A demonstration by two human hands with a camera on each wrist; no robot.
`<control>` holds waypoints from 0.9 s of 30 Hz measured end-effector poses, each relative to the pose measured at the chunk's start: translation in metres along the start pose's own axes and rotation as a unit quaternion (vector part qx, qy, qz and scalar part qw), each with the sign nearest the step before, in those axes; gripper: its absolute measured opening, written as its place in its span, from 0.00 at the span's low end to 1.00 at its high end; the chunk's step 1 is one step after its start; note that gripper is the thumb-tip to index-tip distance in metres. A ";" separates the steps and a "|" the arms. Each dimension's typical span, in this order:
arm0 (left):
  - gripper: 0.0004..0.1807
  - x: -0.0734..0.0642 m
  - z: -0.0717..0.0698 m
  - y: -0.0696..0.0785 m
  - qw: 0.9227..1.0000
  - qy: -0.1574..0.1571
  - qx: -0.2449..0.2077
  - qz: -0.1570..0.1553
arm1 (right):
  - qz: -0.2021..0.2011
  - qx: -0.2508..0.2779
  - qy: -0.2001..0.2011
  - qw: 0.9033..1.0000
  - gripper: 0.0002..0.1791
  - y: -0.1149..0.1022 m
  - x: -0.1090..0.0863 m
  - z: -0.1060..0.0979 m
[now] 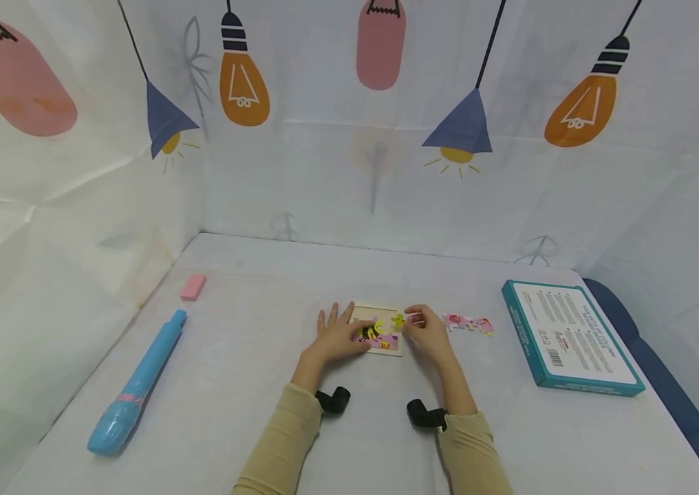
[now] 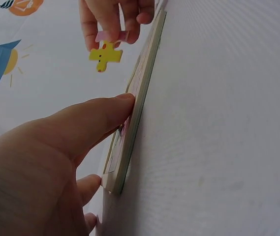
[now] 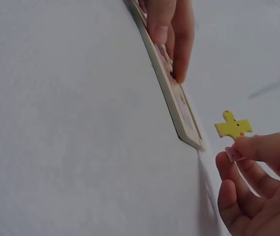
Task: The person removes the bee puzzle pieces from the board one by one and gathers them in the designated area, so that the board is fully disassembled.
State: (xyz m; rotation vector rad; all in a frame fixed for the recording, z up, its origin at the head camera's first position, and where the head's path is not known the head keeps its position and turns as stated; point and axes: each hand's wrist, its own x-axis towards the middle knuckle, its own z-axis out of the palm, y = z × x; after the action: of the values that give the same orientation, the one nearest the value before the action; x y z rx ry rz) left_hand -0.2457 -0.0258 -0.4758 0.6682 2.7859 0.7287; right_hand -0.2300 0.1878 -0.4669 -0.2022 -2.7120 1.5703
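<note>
A small wooden tray puzzle (image 1: 391,351) lies on the table, partly filled with pink pieces and a yellow-and-black bee picture. My left hand (image 1: 338,337) rests over its left side, thumb and index finger pressing on the pieces, other fingers spread beyond the frame. Just off the tray's right edge, my right hand (image 1: 426,335) pinches a yellow puzzle piece (image 3: 232,127) with pink at its lower end. The right wrist view shows this piece raised beside the tray's end, between thumb and fingers. Several loose pink puzzle pieces (image 1: 468,324) lie to the right of my right hand.
A teal-edged box (image 1: 575,333) lies at the right of the table, near a dark blue chair (image 1: 653,364). On the left are a blue bottle-shaped object (image 1: 139,388) and a pink block (image 1: 193,287). A patterned white curtain (image 1: 325,172) hangs behind.
</note>
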 end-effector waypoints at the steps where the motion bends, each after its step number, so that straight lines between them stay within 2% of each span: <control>1: 0.27 0.000 0.000 0.000 1.000 0.001 0.001 0.001 | 0.004 0.004 0.004 1.000 0.15 0.002 0.000 -0.004; 11: 0.28 0.001 0.003 -0.003 1.000 0.001 0.005 0.004 | 0.018 0.014 0.047 0.999 0.14 0.020 -0.006 -0.040; 21: 0.28 0.001 0.003 -0.003 1.000 0.004 -0.004 0.006 | 0.108 0.040 0.107 0.988 0.19 0.030 -0.011 -0.061; 27: 0.28 0.001 0.003 -0.003 1.000 0.005 -0.002 0.003 | 0.138 0.048 0.129 0.981 0.20 0.040 -0.014 -0.073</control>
State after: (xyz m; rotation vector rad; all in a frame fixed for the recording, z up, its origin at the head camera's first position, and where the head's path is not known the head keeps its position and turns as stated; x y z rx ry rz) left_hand -0.2467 -0.0263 -0.4798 0.6760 2.7912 0.7398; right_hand -0.2066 0.2690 -0.4640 -0.7525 -2.4852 1.5970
